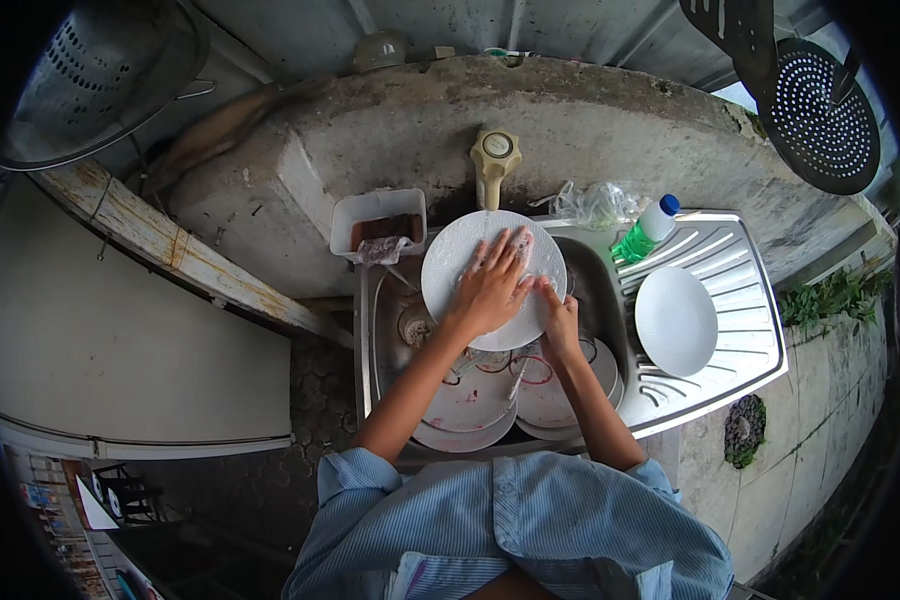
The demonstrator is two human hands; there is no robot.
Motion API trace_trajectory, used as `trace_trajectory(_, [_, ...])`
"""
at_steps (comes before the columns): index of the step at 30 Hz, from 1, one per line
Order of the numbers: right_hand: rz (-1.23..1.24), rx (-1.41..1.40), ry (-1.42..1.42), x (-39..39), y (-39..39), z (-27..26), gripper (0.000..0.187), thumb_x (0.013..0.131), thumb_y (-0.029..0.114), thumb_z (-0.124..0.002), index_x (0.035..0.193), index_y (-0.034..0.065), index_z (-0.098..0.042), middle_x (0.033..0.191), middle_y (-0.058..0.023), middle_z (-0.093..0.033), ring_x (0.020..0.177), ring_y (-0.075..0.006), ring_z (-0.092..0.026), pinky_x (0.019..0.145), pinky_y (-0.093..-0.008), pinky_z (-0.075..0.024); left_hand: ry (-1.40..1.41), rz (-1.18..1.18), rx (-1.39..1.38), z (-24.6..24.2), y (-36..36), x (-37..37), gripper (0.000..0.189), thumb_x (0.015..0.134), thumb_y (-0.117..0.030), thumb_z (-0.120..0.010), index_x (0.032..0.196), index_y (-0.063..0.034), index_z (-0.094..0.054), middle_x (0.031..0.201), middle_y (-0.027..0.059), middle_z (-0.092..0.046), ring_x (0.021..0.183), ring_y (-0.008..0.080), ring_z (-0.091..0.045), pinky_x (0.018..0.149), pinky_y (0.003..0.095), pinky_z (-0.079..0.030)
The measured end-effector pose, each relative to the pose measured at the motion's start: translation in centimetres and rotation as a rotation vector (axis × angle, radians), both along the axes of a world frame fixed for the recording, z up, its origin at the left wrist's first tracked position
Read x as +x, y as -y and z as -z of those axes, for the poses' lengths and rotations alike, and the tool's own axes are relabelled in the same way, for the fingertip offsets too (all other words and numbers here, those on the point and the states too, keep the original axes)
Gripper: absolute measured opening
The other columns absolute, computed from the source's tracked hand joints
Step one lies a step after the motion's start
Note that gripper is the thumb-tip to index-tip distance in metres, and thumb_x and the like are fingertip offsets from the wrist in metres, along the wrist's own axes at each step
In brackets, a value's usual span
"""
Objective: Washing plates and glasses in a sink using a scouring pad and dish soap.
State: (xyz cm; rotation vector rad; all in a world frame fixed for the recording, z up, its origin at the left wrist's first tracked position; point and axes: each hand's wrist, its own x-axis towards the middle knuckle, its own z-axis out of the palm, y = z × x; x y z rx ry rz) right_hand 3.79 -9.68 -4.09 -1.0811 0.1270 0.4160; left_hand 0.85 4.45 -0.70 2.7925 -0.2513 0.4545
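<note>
A white textured plate (450,262) is held under the beige tap (495,154), over the steel sink. My right hand (561,322) grips the plate's lower right rim, thumb on top. Spread flat on the plate's face is my left hand (493,289), with suds on its fingers; it does not grip the rim. Below the hands, stacked plates (469,405) with red stains lie in the basin, with cutlery and glasses partly hidden among them. Another white plate (676,321) lies on the ribbed drainboard.
A plastic tub (379,206) with a soapy cloth or sponge stands left of the tap. A bottle of green liquid (645,229) and a crumpled clear plastic bag (596,204) are at the right. A perforated skimmer (821,116) hangs upper right, and a metal colander (82,75) is upper left.
</note>
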Motion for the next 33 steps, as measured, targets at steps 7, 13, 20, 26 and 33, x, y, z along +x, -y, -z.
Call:
trace_trajectory(7, [0.036, -0.131, -0.024, 0.3, 0.8, -1.6, 0.044, 0.08, 0.033, -0.071, 0.1, -0.0015, -0.052, 0.087, -0.007, -0.059, 0.073, -0.0147, -0.058, 0.065, -0.0292, -0.0498, -0.007, -0.289, 0.024, 1.2, -1.0, -1.5, 0.062, 0.094, -0.034, -0.038, 0.138, 0.007, -0.025, 0.147, 0.0229, -0.019, 0.137, 0.0378, -0.016, 0.111, 0.0486, -0.013])
trace_trajectory(13, [-0.012, -0.013, 0.022, -0.2, 0.3, -1.3, 0.031, 0.085, 0.029, -0.066, 0.088, -0.001, -0.06, 0.08, -0.0035, -0.061, 0.069, -0.0095, -0.056, 0.061, -0.0254, -0.046, -0.025, -0.304, -0.082, 1.1, 1.2, -1.8, 0.067, 0.092, -0.033, -0.042, 0.135, 0.0154, -0.024, 0.146, 0.03, -0.013, 0.137, 0.0412, -0.013, 0.111, 0.0476, -0.015])
trace_trajectory(20, [0.075, -0.103, -0.049, 0.2, -0.2, -0.8, 0.032, 0.085, 0.029, -0.067, 0.088, -0.0022, -0.06, 0.082, -0.0056, -0.062, 0.073, -0.0105, -0.058, 0.064, -0.025, -0.0466, 0.034, -0.246, -0.114, 1.7, 1.9, -1.4, 0.069, 0.093, -0.037, -0.04, 0.141, 0.0071, -0.018, 0.148, 0.0245, -0.015, 0.138, 0.0363, -0.013, 0.111, 0.049, -0.013])
trace_trajectory(26, [0.019, -0.071, -0.008, 0.1, 0.3, -0.7, 0.042, 0.082, 0.035, -0.069, 0.091, -0.0023, -0.053, 0.081, -0.0046, -0.058, 0.071, -0.0098, -0.054, 0.061, -0.024, -0.0441, 0.046, -0.246, 0.053, -0.2, -1.6, -0.7, 0.066, 0.092, -0.041, -0.041, 0.145, -0.0083, -0.019, 0.15, 0.012, -0.021, 0.138, 0.0328, -0.018, 0.112, 0.0469, -0.012])
trace_trajectory(33, [0.112, -0.172, 0.074, 0.1, -0.6, 0.3, 0.041, 0.082, 0.038, -0.069, 0.082, -0.0017, -0.056, 0.073, -0.0018, -0.055, 0.064, -0.0079, -0.049, 0.056, -0.0226, -0.0395, 0.009, 0.047, -0.049, 0.5, 0.2, 0.6, 0.069, 0.093, -0.039, -0.041, 0.146, -0.006, -0.011, 0.152, 0.0125, -0.013, 0.14, 0.0307, -0.013, 0.112, 0.0479, -0.009])
